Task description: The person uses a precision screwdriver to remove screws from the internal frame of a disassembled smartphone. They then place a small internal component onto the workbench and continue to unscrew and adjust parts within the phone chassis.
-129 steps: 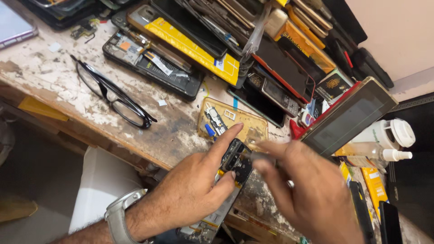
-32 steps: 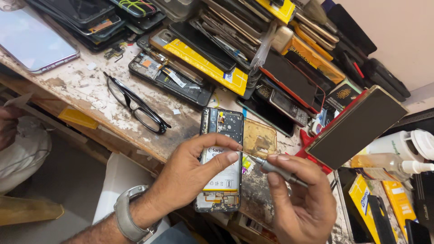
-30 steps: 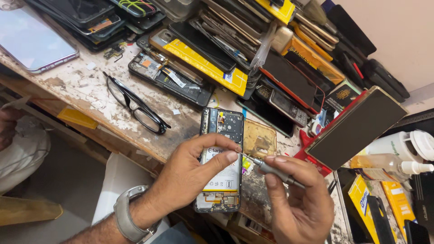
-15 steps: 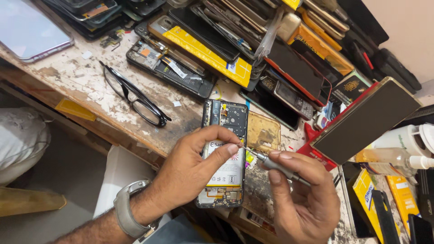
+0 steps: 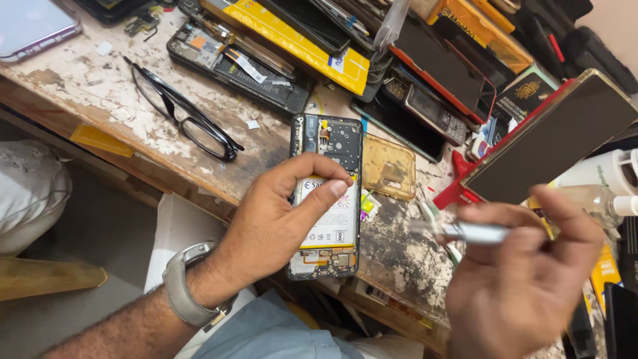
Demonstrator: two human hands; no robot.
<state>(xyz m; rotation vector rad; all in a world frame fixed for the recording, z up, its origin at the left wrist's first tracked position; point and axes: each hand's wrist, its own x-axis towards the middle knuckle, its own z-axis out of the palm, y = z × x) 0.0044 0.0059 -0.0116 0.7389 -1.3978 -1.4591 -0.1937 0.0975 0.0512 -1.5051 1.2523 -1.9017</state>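
Steadying the opened phone (image 5: 327, 199) at the table (image 5: 93, 86) edge, the left hand (image 5: 276, 223) presses thumb and forefinger down on the white battery (image 5: 330, 219), fingers (image 5: 319, 199) flat on it rather than pinching. The phone lies back-off, camera end at 12 o'clock, bottom board at 6 o'clock overhanging the edge a little. At 3 o'clock of it the right hand (image 5: 525, 279) is blurred, its fingers closed around a slim silver tool (image 5: 475, 233) whose tip points to 9 o'clock, toward the phone but clear of it. Tweezers or driver, I cannot tell.

My read: this is the disassembly stage, with the shell off, the battery still seated and the tool between touches. The next move seems to call for bringing that tip in low along the battery's right side or onto a connector, while the left hand keeps the phone pinned so it does not slide off the edge.

Around it: black glasses (image 5: 179, 110) at 10 o'clock, an amber case (image 5: 389, 166) just beside at 2 o'clock, a gold-edged phone (image 5: 551, 139) propped further out.
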